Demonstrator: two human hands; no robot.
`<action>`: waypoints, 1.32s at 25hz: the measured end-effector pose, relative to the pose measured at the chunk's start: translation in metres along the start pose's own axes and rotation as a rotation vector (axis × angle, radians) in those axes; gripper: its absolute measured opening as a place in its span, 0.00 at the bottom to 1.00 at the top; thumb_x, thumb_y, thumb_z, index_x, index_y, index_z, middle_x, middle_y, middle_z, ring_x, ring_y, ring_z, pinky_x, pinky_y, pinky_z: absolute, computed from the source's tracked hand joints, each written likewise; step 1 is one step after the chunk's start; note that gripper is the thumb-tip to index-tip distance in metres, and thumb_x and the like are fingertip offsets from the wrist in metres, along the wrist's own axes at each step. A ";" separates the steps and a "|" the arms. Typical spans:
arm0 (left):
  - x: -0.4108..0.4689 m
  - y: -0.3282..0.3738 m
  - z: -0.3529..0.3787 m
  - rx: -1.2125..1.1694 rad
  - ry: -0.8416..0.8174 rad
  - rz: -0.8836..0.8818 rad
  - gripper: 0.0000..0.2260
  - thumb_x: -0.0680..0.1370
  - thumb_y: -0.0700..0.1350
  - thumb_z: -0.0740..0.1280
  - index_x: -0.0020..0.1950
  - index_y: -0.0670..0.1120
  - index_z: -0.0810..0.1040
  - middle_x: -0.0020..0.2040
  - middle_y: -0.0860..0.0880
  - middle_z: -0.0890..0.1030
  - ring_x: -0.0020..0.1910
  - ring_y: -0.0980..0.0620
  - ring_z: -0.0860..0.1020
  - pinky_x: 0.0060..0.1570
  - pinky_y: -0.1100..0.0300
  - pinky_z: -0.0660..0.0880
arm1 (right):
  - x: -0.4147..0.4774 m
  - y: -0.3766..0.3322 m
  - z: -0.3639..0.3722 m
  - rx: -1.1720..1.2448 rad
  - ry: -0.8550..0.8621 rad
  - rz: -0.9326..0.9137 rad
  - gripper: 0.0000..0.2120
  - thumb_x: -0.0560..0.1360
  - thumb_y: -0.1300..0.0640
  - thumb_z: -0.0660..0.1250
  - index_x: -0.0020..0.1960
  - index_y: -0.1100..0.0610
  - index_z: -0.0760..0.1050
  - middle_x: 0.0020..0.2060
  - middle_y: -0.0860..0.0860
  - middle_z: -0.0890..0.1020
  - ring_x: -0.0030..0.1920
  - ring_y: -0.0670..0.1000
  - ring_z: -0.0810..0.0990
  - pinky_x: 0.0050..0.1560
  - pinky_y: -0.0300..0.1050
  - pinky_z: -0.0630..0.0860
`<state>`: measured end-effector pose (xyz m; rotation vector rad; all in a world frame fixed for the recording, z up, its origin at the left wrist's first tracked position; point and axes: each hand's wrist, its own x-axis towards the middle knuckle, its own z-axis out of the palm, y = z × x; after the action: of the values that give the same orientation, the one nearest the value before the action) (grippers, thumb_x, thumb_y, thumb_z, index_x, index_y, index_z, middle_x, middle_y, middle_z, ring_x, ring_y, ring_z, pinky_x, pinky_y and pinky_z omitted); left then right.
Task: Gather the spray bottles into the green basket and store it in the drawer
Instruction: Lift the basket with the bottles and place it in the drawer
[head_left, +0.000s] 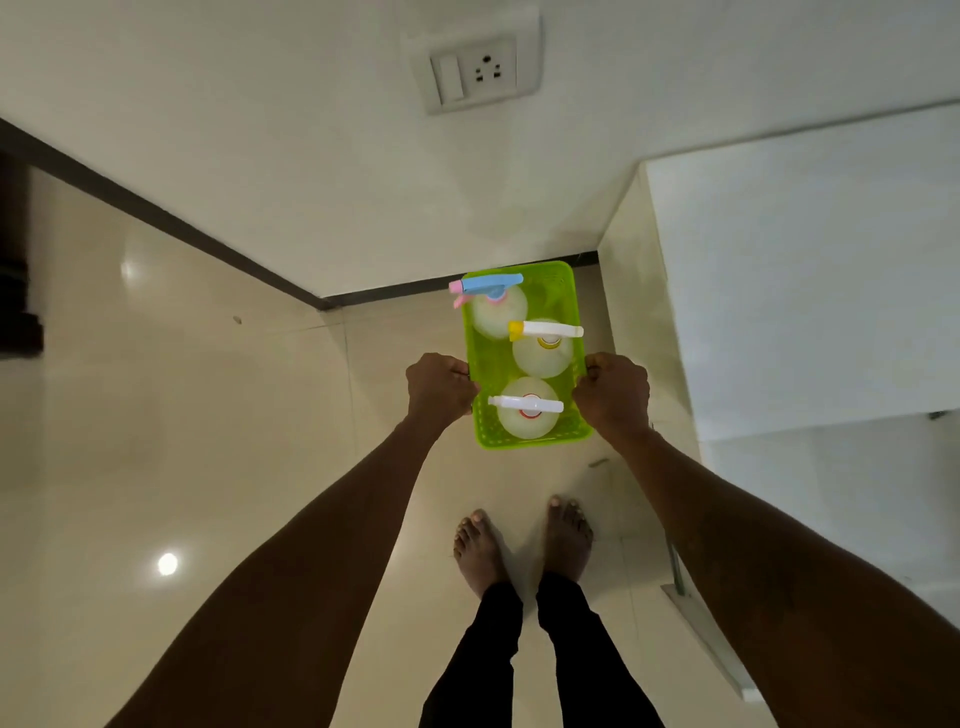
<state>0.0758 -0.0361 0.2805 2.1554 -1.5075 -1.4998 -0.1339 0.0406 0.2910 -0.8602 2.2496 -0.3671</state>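
I hold the green basket (558, 283) in the air above the floor, seen from above. My left hand (439, 387) grips its left rim and my right hand (613, 389) grips its right rim. Three clear spray bottles stand upright inside it. The far one has a blue and pink spray head (485, 287). The middle one carries a white head with a yellow tip (545, 330). The nearest one has a white head with a red collar (525, 404).
A white cabinet (800, 291) stands at the right, close to the basket, with a small handle (937, 414) on its front. A wall with a socket plate (475, 70) rises ahead. My bare feet (522, 545) stand on the shiny beige tiled floor (182, 415).
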 end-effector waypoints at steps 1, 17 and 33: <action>-0.012 0.007 -0.007 0.001 -0.008 0.014 0.10 0.67 0.34 0.76 0.34 0.48 0.83 0.35 0.42 0.86 0.35 0.41 0.86 0.44 0.46 0.85 | -0.009 -0.003 -0.009 0.014 0.012 0.000 0.16 0.66 0.63 0.65 0.50 0.52 0.84 0.44 0.53 0.86 0.48 0.60 0.82 0.44 0.43 0.72; -0.098 0.132 0.059 -0.172 -0.057 0.020 0.08 0.69 0.32 0.77 0.46 0.38 0.85 0.40 0.41 0.86 0.35 0.47 0.85 0.37 0.49 0.85 | -0.006 0.044 -0.170 -0.019 0.169 -0.089 0.14 0.67 0.61 0.66 0.49 0.54 0.84 0.44 0.53 0.86 0.47 0.60 0.83 0.47 0.46 0.78; -0.183 0.191 0.215 -0.461 -0.188 -0.244 0.14 0.75 0.44 0.75 0.54 0.37 0.77 0.45 0.35 0.84 0.33 0.39 0.86 0.33 0.47 0.84 | 0.043 0.154 -0.309 -0.271 0.051 -0.241 0.13 0.73 0.59 0.66 0.52 0.48 0.84 0.51 0.51 0.85 0.54 0.60 0.82 0.50 0.48 0.76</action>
<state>-0.2152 0.0966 0.3996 2.0118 -0.8375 -1.9432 -0.4447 0.1310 0.4188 -1.2827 2.2797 -0.1959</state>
